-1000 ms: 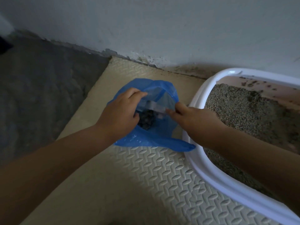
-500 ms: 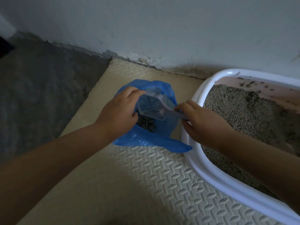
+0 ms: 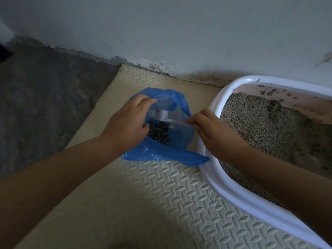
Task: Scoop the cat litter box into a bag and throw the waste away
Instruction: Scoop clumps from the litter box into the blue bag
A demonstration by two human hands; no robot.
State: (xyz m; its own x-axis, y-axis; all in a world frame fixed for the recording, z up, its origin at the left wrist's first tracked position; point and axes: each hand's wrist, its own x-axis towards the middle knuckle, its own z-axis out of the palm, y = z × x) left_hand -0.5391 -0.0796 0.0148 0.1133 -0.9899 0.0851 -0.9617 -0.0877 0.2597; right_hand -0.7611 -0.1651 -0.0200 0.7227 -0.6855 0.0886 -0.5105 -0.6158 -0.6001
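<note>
A cream foam mat [image 3: 161, 203] carries the blue bag [image 3: 161, 153] and litter box [image 3: 239, 196].

We scan for anything to read and find no words, labels, brands or numbers. The blue bag [image 3: 161, 153] is plain plastic, the scoop [image 3: 162, 115] and the litter box [image 3: 214, 105] rim show nothing printed, and the foam mat [image 3: 161, 203] carries only its embossed pattern. The wall [image 3: 161, 33] bears stains, no signs.
</note>
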